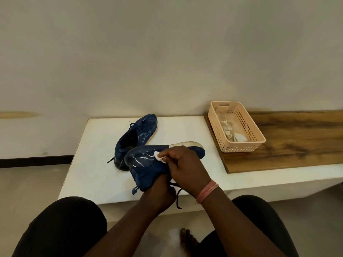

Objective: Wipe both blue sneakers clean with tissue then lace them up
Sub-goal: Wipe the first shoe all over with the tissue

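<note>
One blue sneaker (146, 164) is held tilted on its side above the white bench (92, 164), its white sole facing away. My left hand (159, 193) is pushed inside its opening, so the fingers are hidden. My right hand (185, 166) pinches a small white tissue (159, 156) against the sneaker's side. A loose dark lace (178, 198) hangs below my hands. The second blue sneaker (137, 134) lies flat on the bench just behind, streaked white, with its laces loose.
A beige perforated basket (239, 145) holding crumpled tissues stands on a wooden board (297, 145) at the right. The wall runs right behind the bench. My knees and a bare foot (187, 240) are below the bench's front edge.
</note>
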